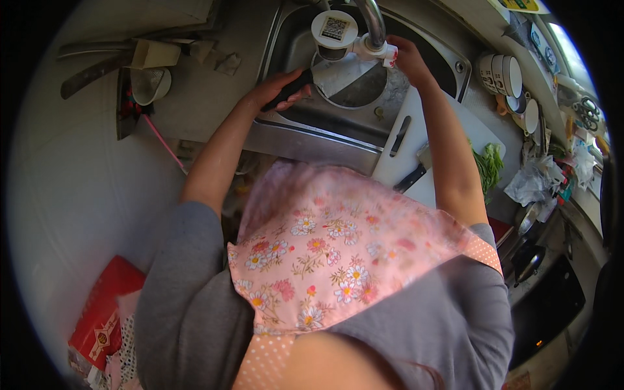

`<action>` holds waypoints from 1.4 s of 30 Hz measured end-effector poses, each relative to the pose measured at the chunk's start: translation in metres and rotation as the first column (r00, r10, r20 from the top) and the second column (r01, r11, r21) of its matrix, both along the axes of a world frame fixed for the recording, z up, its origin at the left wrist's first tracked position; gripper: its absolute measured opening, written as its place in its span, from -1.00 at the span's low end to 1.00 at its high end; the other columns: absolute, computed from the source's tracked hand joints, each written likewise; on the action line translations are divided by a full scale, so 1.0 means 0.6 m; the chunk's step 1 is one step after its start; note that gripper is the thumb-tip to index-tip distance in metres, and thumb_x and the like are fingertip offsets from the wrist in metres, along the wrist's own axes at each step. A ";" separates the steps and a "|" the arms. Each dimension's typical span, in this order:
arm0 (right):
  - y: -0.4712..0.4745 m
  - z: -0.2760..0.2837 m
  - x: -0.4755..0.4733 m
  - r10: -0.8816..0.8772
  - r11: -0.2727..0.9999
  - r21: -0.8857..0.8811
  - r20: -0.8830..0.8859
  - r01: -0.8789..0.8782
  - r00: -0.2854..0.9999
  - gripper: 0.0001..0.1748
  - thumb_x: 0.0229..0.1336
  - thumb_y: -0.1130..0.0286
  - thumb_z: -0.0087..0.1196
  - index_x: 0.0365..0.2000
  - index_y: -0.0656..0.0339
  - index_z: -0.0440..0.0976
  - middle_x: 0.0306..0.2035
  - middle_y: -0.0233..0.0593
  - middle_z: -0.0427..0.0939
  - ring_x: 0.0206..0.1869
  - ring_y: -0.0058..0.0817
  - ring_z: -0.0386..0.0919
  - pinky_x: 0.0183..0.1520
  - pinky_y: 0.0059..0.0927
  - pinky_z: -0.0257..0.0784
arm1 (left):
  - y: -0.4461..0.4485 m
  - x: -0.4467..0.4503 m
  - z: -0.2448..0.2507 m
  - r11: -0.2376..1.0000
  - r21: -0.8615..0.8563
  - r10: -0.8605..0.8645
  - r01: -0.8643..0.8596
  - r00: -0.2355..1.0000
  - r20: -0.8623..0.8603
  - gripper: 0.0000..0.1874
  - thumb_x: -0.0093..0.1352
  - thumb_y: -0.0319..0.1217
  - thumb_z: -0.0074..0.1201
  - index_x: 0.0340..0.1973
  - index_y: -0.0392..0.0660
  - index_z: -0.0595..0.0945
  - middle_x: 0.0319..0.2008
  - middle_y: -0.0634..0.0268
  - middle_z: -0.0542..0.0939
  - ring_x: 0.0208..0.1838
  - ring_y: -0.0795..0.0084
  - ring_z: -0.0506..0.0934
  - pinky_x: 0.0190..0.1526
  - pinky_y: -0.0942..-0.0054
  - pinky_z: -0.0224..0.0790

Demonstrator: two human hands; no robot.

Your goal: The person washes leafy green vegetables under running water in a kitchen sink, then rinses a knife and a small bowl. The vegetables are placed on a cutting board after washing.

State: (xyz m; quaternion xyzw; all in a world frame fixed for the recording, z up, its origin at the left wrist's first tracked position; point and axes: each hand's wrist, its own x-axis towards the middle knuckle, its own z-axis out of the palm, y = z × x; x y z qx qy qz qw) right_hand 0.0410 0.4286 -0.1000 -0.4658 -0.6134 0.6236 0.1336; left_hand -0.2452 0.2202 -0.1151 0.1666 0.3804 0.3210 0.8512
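Note:
My left hand point(286, 92) is closed round the black handle of a cleaver point(343, 75), whose broad blade lies over the stainless steel sink point(292, 119), under the faucet point(373, 24). A round white filter unit with a printed code point(334, 30) is fitted at the faucet and hides part of the blade. My right hand point(407, 58) is at the right side of the faucet's white and red fitting; its fingers are partly hidden. Below my right forearm a white cutting board point(397, 131) leans over the sink's edge, with a black-handled knife point(411, 178) on it.
Leafy greens point(489, 165) lie at the board's right. Stacked white bowls point(500, 75) and cups point(526, 117) stand along the back right, near plastic bags point(534, 180). A white strainer cup point(151, 85) is at the left counter. A black cooktop point(548, 312) is at the lower right.

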 end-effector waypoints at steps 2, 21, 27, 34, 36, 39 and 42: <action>-0.015 -0.020 -0.003 0.055 0.991 0.125 0.022 -0.057 0.998 -0.69 0.19 0.42 0.18 -0.05 0.26 0.58 -0.12 -0.25 0.64 -0.11 -0.51 0.57 0.04 -0.42 0.44 | 0.002 0.004 -0.001 1.000 0.007 0.000 0.000 1.000 0.008 -0.36 0.52 0.11 -0.26 -0.20 -0.30 0.57 -0.67 0.43 0.37 -0.82 0.68 0.26 -0.76 0.69 0.09; -0.012 -0.018 0.090 0.044 0.999 0.000 0.210 -0.045 0.977 -0.71 0.24 0.50 0.13 -0.03 0.25 0.59 -0.15 -0.30 0.65 -0.07 -0.58 0.55 0.12 -0.47 0.43 | -0.003 0.046 0.024 0.998 -0.053 -0.034 0.030 0.996 -0.079 -0.39 0.54 0.09 -0.29 -0.15 -0.27 0.55 -0.60 0.44 0.39 -0.72 0.72 0.31 -0.68 0.71 0.10; -0.047 0.010 0.014 -0.106 0.982 -0.172 -0.134 0.082 0.985 -0.56 -0.09 0.39 0.44 -0.12 0.21 0.64 -0.20 -0.28 0.68 -0.13 -0.53 0.59 0.08 -0.44 0.43 | 0.026 0.067 0.030 0.993 0.075 -0.063 0.093 0.941 -0.333 -0.37 0.52 0.13 -0.24 -0.10 -0.25 0.56 -0.53 0.42 0.44 -0.62 0.65 0.38 -0.60 0.62 0.20; -0.039 0.080 0.054 -0.126 0.992 -0.005 0.043 0.126 0.991 -0.62 0.15 0.38 0.23 -0.01 0.26 0.57 -0.11 -0.22 0.65 -0.05 -0.45 0.60 0.12 -0.39 0.46 | 0.081 0.106 -0.010 0.979 0.200 -0.021 0.051 0.988 -0.153 -0.50 0.52 -0.01 -0.12 0.04 -0.21 0.54 -0.33 0.41 0.53 -0.27 0.59 0.50 -0.15 0.55 0.40; -0.027 0.088 0.087 -0.129 0.990 0.059 0.030 0.127 0.991 -0.65 0.29 0.37 0.08 0.04 0.26 0.54 -0.07 -0.21 0.64 -0.01 -0.43 0.61 0.17 -0.37 0.45 | 0.115 0.121 -0.034 0.970 0.238 -0.041 0.059 0.996 -0.080 -0.53 0.52 -0.05 -0.07 0.07 -0.20 0.53 -0.29 0.42 0.54 -0.21 0.58 0.51 -0.05 0.52 0.38; -0.003 0.107 0.119 -0.112 0.975 0.201 0.093 0.091 0.989 -0.65 0.34 0.31 0.05 0.04 0.25 0.54 -0.08 -0.25 0.65 -0.02 -0.51 0.60 0.15 -0.43 0.44 | 0.153 0.141 -0.066 0.882 0.467 0.061 0.064 0.967 -0.247 -0.61 0.49 -0.13 0.02 0.05 -0.17 0.56 -0.28 0.40 0.58 -0.19 0.57 0.53 -0.07 0.52 0.39; 0.015 0.149 0.125 -0.106 0.964 0.259 0.151 0.064 0.983 -0.62 0.36 0.23 0.04 0.04 0.23 0.55 -0.09 -0.27 0.66 -0.03 -0.57 0.60 0.07 -0.49 0.44 | 0.175 0.150 -0.051 0.803 0.586 0.167 0.112 0.901 -0.400 -0.66 0.44 -0.19 0.11 -0.02 -0.15 0.61 -0.28 0.37 0.62 -0.18 0.55 0.55 -0.06 0.51 0.39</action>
